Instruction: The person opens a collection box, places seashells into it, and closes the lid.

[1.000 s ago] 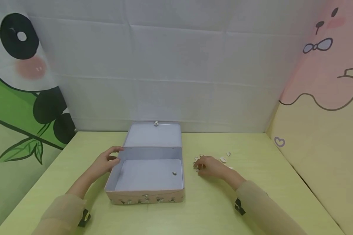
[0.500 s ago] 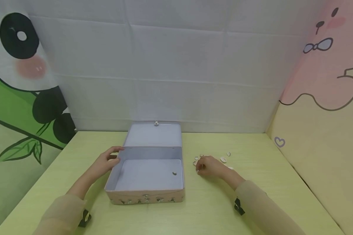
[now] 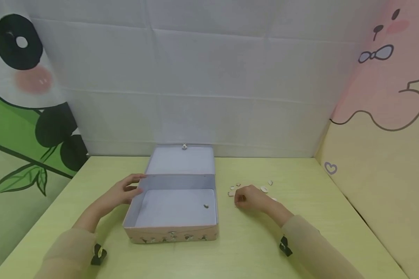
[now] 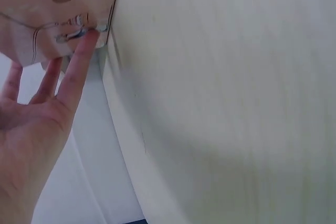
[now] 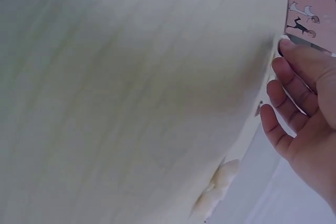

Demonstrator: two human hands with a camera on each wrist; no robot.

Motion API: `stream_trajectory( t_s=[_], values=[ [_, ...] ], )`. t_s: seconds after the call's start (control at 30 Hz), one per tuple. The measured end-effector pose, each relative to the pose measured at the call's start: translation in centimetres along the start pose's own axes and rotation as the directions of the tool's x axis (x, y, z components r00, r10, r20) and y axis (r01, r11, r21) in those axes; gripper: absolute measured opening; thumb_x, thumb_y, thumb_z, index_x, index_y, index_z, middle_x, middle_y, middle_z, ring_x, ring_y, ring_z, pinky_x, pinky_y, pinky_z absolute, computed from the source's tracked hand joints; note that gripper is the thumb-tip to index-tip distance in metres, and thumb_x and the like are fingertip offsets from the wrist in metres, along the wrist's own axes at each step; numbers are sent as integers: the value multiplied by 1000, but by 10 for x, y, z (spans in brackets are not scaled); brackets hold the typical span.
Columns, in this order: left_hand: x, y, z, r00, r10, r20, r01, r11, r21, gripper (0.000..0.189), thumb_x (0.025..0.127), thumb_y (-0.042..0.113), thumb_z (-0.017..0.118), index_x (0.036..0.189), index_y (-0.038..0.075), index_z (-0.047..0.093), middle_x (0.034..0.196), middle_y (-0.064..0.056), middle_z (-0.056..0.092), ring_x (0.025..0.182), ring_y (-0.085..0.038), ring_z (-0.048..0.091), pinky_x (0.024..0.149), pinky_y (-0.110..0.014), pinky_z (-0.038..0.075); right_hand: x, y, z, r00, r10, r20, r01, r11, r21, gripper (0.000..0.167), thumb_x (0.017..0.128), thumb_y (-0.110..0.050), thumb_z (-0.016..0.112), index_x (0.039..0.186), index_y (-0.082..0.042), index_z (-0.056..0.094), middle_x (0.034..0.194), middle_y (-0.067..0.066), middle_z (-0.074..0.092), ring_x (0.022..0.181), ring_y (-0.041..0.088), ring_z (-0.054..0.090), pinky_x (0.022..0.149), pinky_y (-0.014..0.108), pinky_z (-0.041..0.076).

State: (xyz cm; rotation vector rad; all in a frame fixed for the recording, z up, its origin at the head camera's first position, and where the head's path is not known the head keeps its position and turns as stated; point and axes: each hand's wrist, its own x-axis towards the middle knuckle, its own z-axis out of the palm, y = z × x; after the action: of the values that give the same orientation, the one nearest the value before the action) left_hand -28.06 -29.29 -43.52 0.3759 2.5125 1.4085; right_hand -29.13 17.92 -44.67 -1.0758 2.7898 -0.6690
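An open tin box (image 3: 171, 235), pink outside with printed figures and pale inside, sits mid-table in the head view. Its lid (image 3: 181, 159) leans back at the far side. My left hand (image 3: 123, 190) rests with fairly straight fingers against the box's left side; a fingertip touches the printed wall (image 4: 84, 3) in the left wrist view. To the right of the box, my right hand (image 3: 253, 198) pinches a small whitish piece (image 5: 284, 37) low over the table, mostly hidden by thumb and fingers. One small curved piece (image 3: 206, 206) lies inside the box.
Several small pale pieces lie around my right hand, among them an oval one (image 3: 264, 189) and a flat one (image 3: 231, 193). Shell-like lumps (image 5: 226, 177) show in the right wrist view. A white cloth wall (image 3: 209, 77) stands behind the table.
My right fingers have drawn together and shifted slightly right, closing on a small piece near the box. My left hand stays at the box side. The view has shifted slightly.
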Motion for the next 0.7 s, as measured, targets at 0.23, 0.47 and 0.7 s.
stream_trajectory(
  t_s=[0.23, 0.47, 0.7],
  values=[
    [-1, -3, -6, 998, -9, 70, 10, 1000, -6, 65, 94, 30, 57, 149, 29, 22, 155, -17, 17, 137, -49, 22, 94, -56, 44, 0, -7, -11, 999, -22, -43, 22, 1000, 9, 4, 82, -7, 71, 82, -9, 67, 75, -6, 64, 67, 3, 53, 62, 19, 48],
    [-3, -5, -8, 995, -10, 98, 15, 998, -53, 67, 94, 27, 55, 150, 31, 19, 156, -16, 12, 138, -50, 18, 96, -60, 40, -1, -25, -25, 997, -23, -69, 28, 998, 60, 3, 85, -10, 68, 87, -8, 67, 76, -7, 64, 69, 4, 55, 63, 20, 48],
    [-4, -5, -6, 994, -22, 106, 29, 997, -71, 67, 94, 28, 53, 150, 31, 17, 156, -16, 11, 138, -49, 16, 97, -62, 38, 0, -45, -38, 993, -11, -119, 21, 996, 83, 4, 86, -14, 68, 87, -11, 67, 75, -9, 64, 68, 3, 55, 60, 20, 46]
  ],
)
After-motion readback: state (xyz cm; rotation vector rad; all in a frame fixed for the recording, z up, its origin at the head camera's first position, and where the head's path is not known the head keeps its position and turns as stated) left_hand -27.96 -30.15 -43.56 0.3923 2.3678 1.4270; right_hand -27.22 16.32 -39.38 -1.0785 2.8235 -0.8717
